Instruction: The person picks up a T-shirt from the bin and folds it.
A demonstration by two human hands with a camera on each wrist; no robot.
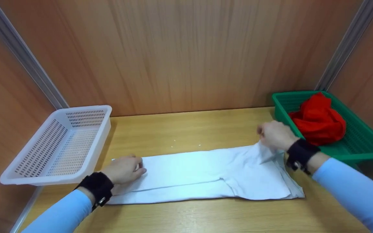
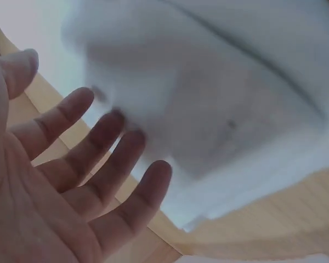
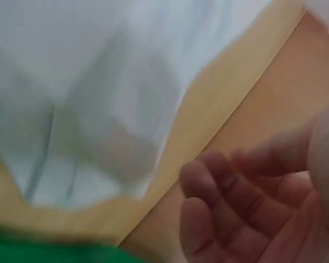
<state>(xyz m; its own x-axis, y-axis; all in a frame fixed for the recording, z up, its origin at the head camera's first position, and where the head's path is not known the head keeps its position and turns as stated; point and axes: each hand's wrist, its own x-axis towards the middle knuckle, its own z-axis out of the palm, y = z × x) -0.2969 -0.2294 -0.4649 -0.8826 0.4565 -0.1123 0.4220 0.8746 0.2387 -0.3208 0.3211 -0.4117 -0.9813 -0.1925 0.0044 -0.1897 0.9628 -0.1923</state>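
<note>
A white garment (image 1: 186,174) lies folded into a long strip on the table, with a sleeve-like fold toward its right part. At its left end is my left hand (image 1: 125,170), fingers loosely bent over the cloth. In the left wrist view those fingers (image 2: 129,150) are spread and hold nothing. My right hand (image 1: 277,134) is at the far right edge, where the cloth rises in a peak right under it. The right wrist view shows its fingers (image 3: 200,219) loosely curled, with a gap between them and the garment (image 3: 115,109).
A white plastic basket (image 1: 87,173) stands at the left. At the right, a green basket (image 1: 367,155) holds a crumpled red cloth (image 1: 319,123), close to my right wrist. Wooden panels (image 1: 189,58) enclose the table (image 1: 186,129) at the back and sides.
</note>
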